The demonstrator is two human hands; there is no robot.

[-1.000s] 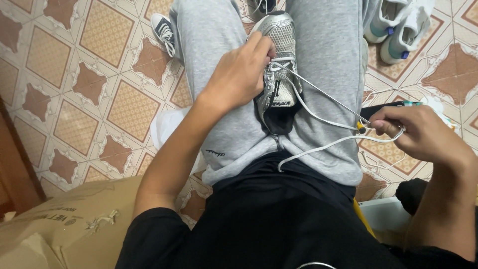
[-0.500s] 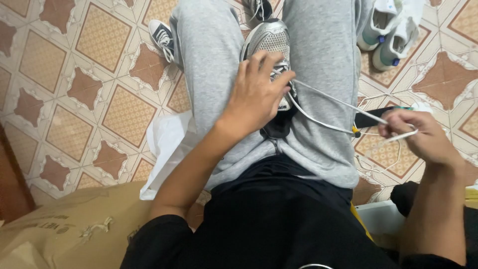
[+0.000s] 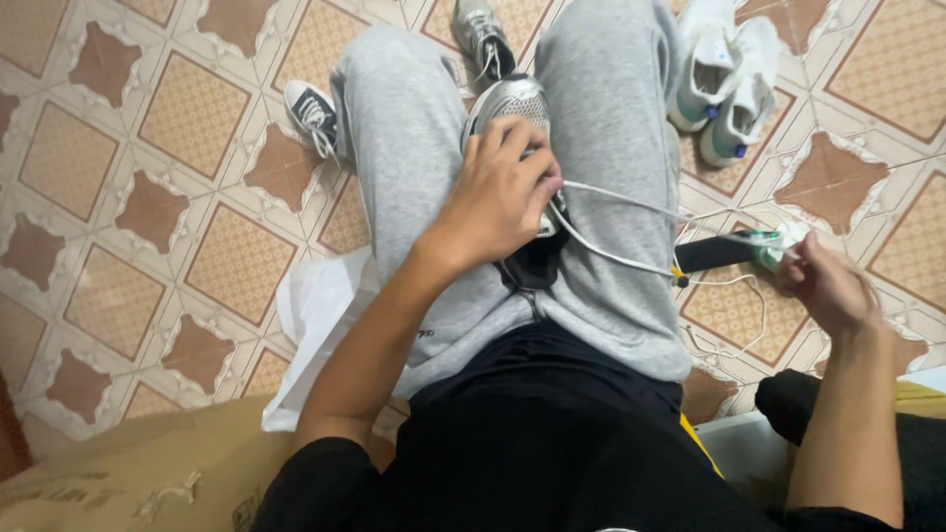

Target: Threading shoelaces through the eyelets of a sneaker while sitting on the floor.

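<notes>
A silver-grey sneaker (image 3: 507,103) rests between my thighs on grey sweatpants (image 3: 611,128). My left hand (image 3: 503,192) is clamped over its tongue and lacing area, holding it down. A white shoelace (image 3: 621,258) runs from the sneaker out to the right. My right hand (image 3: 823,286) is closed on the far ends of that lace, pulled out over the floor tiles beside my right thigh. A small yellow tip shows on the lace near my thigh.
A pair of white sneakers (image 3: 724,84) lies at the top right. A dark blue sneaker (image 3: 313,113) and another grey sneaker (image 3: 483,34) sit on the patterned tile floor (image 3: 148,197). A white plastic bag (image 3: 320,315) and a cardboard box (image 3: 118,473) lie at the left.
My right hand has drawn the lace farther to the right, stretching it longer. My left hand has stayed pressed on the sneaker; the view shifted slightly.
</notes>
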